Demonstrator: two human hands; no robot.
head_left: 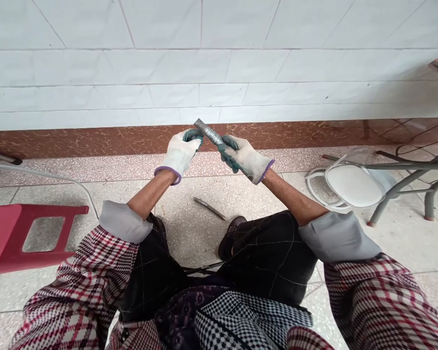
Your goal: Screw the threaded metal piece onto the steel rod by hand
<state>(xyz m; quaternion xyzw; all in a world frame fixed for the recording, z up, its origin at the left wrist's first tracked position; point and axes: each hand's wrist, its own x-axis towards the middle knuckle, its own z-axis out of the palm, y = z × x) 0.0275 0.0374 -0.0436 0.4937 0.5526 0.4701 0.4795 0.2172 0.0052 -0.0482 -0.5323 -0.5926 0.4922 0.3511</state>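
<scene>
Both my hands wear white knit gloves with green-coated fingers and purple cuffs. My right hand (241, 155) is wrapped around the lower end of a short grey rod wound with shiny wire (211, 135). The rod slants up to the left, its flat bare tip uppermost. Close beside the upper part of it, my left hand (184, 148) has its fingers curled together. Whatever those fingers pinch, if anything, is too small to make out. On the floor below, between my feet, lies a thin dark metal rod (209, 208).
A red plastic stool (54, 210) stands at the left, with a pale cable (69, 181) running behind it. At the right are metal table legs (397, 189) and a round white object (355, 185) on the floor. A tiled wall (219, 68) rises in front.
</scene>
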